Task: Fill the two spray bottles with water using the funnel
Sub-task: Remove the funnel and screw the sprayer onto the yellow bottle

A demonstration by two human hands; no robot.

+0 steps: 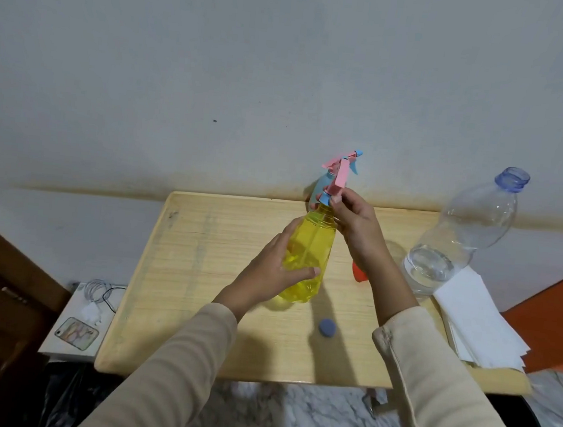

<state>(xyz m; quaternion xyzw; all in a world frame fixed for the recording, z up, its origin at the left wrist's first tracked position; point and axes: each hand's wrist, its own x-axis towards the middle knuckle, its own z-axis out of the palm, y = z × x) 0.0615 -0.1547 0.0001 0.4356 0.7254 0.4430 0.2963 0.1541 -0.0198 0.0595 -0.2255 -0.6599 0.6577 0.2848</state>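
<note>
A yellow spray bottle (312, 240) stands on the small wooden table (198, 274). My left hand (275, 267) grips its body. My right hand (355, 220) holds the pink and blue spray head (340, 176) at the bottle's neck. A second spray bottle, blue, (320, 191) shows partly behind it, with its own pink and blue head. An orange funnel (358, 272) lies mostly hidden behind my right forearm. A large clear water bottle (459, 241), uncapped and with some water in it, stands to the right. Its blue cap (326, 327) lies on the table near the front.
A stack of white paper sheets (479, 322) lies on the table's right edge. A white box with a phone case and a charger cable (80, 321) sits on the floor left of the table. A wall stands right behind the table.
</note>
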